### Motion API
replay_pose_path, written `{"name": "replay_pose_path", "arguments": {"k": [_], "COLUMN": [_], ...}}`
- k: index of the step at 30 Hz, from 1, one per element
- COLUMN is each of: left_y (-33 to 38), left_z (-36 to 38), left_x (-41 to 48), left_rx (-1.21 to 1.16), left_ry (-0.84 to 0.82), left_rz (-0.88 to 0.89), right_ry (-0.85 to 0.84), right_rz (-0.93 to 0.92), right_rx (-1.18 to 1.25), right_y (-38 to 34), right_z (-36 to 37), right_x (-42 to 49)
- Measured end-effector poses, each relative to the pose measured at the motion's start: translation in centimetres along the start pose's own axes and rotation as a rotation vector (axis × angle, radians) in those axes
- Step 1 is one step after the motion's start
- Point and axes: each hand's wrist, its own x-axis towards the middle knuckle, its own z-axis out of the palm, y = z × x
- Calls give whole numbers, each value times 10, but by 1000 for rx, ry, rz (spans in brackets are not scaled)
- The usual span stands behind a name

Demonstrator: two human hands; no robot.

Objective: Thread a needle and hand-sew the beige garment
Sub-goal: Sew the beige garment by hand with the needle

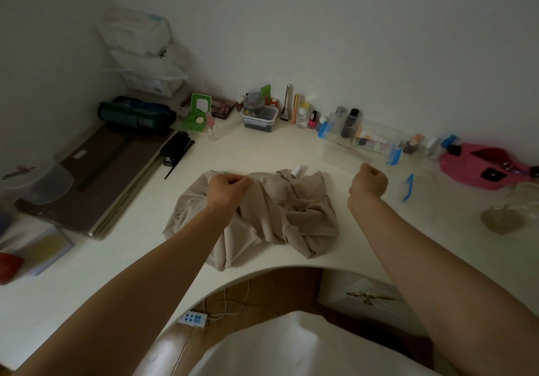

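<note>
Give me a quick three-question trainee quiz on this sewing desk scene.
1. True or false: the crumpled beige fabric garment lies on the white table.
2. The small white thread spool sits: A) at the garment's far edge; B) on a shelf; C) on a chair.
3. Fill in: the left hand and right hand both have ____ fingers.
Key: 1 true; 2 A; 3 curled.
</note>
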Motion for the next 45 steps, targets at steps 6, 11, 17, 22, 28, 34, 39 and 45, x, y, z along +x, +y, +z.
{"name": "replay_pose_path", "arguments": {"k": [6, 11, 17, 22, 28, 34, 39, 45], "left_y": [5, 6, 5, 3, -2, -1, 3, 4], "left_z": [3, 3, 2, 3, 0, 1, 1, -2], "left_x": [-6, -10, -9, -9, -3, -2, -5, -4], "left_rx": [-1, 19, 15, 8, -11, -16, -29, -64], "left_ry": [-28, -44, -69, -83, -48, -54, -66, -76], "left_rz": [22, 52, 72, 68, 37, 22, 27, 68], "right_ry": [-311, -903, -985, -935, -700, -574, -594, -639], "right_rz": [-199, -525, -648, -685, -498, -430, -393, -335], "right_rx": [-290, -569, -683, -727, -492, -424, -379, -420], "right_y": [4, -2, 11, 14, 4, 5, 3, 0], "right_z": [10, 24, 32, 35, 26, 10, 9, 8], "right_x": [-25, -79, -91, -89, -68, -49, -53, -56]}}
